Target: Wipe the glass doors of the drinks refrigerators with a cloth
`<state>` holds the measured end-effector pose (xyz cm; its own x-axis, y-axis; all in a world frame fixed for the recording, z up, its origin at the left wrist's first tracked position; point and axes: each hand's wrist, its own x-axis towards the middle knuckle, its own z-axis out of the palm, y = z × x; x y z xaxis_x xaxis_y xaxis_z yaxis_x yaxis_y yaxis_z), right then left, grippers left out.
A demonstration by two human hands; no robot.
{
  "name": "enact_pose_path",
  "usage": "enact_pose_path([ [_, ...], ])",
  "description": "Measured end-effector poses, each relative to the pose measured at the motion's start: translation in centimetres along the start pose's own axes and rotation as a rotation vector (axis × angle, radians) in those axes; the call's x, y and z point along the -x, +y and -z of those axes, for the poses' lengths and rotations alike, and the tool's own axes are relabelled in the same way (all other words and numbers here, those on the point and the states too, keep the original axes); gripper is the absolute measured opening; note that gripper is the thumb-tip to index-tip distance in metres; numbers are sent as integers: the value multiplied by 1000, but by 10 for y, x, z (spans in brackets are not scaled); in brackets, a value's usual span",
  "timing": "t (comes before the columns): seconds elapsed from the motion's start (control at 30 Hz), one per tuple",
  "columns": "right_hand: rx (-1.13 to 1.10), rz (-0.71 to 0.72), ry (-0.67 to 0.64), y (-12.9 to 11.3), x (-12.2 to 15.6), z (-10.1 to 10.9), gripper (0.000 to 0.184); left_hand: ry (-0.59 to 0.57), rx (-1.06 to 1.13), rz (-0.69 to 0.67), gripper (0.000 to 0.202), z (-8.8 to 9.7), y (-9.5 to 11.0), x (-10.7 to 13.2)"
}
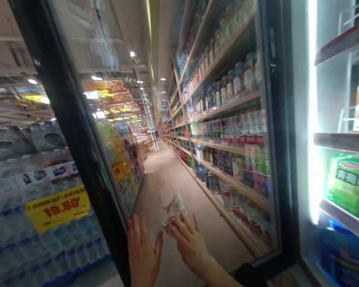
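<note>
A glass door (170, 175) in a dark frame (73, 131) stands open in front of me. My right hand (190, 241) presses a crumpled whitish cloth (174, 207) against the lower part of the pane, its fingers over the cloth's near edge. My left hand (143, 253) is flat on the glass beside the frame, with its fingers stretched out and nothing in it. A small gap separates the two hands. Part of the cloth is hidden under the right fingers.
On the right, a lit cooler holds a green package (350, 185) and blue containers (344, 251) on its shelves. Packs of bottled water (14, 223) with a yellow price sign (58, 207) stand at left. Shelves of drinks (227, 135) and an aisle show in the glass.
</note>
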<state>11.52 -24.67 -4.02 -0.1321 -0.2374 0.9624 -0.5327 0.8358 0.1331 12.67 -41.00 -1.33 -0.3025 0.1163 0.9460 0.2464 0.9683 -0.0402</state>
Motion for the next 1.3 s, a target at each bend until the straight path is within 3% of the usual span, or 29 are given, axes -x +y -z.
enact_pose_path([
  [0.2, 318, -400, 129, 91, 21, 28, 48, -15, -7, 46, 74, -4, 5, 2],
  [0.27, 315, -386, 108, 86, 21, 31, 49, -9, -11, 76, 76, -7, 9, 3],
  [0.4, 82, -82, -12, 27, 16, 15, 41, -3, 12, 73, 74, -7, 11, 4],
  [0.47, 36, -70, 24, 17, 13, 13, 32, -9, 21, 43, 72, -5, 10, 7],
  [0.5, 42, -117, 52, 24, 12, 16, 29, -15, 18, 31, 72, -5, 10, 8],
  [0.57, 88, -258, 108, 59, 11, 30, 27, -23, 2, 23, 72, -5, 12, 11],
  [0.73, 276, -616, 322, 187, 9, 77, 33, -28, -6, 62, 74, -6, 17, 15],
  [0.8, 324, -684, 380, 210, 9, 82, 34, -30, 0, 52, 74, -5, 18, 14],
  [0.87, 339, -685, 372, 199, 15, 75, 34, -35, 1, 44, 73, -5, 19, 13],
  [0.93, 307, -577, 280, 157, 26, 56, 36, -36, 5, 44, 74, -5, 19, 13],
  [1.03, 157, -149, -10, 83, 48, 27, 41, -20, 13, 51, 74, -4, 19, 13],
  [1.1, 103, 12, -95, 63, 61, 20, 43, -30, 20, 46, 73, -4, 17, 13],
  [1.17, 147, -53, -94, 77, 69, 25, 43, -45, 22, 26, 72, -3, 16, 14],
  [1.3, 388, -529, 78, 136, 67, 48, 49, -41, 11, 35, 75, -6, 23, 13],
])
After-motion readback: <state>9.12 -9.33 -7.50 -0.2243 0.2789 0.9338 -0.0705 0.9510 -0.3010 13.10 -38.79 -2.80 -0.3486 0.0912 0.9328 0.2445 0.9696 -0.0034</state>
